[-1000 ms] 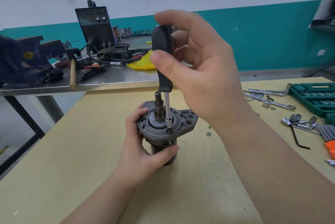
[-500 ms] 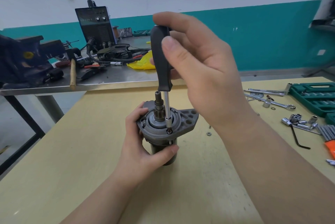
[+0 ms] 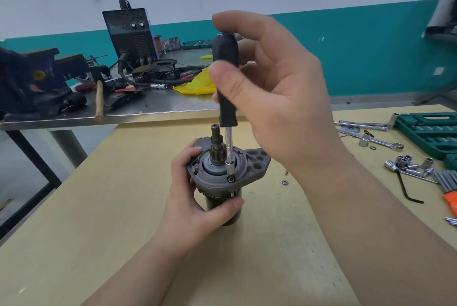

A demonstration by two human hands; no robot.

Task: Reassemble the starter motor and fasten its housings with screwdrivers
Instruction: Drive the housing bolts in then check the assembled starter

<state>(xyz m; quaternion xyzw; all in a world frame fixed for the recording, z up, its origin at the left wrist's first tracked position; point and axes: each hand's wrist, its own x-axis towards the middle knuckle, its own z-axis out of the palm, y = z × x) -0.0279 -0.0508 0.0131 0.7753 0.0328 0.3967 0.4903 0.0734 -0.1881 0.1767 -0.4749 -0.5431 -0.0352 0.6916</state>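
Both hands busy: left hand [image 3: 197,196] clamps the upright starter motor [image 3: 223,182] mid-desk [image 3: 99,231], right hand [image 3: 277,97] has re-gripped the smooth black screwdriver [image 3: 226,78] handle, thumb shifted lower, chrome shaft seated on the flange screw [image 3: 231,179] — probably mid-tightening the grey cast housing.

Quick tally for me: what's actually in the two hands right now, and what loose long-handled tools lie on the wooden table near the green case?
Screwdriver, held by right hand: 1
Starter motor, gripped by left hand: 1
Combination wrench on the table: 1
Black hex key: 1
Long extension bar beside the green case: 1
Total: 5
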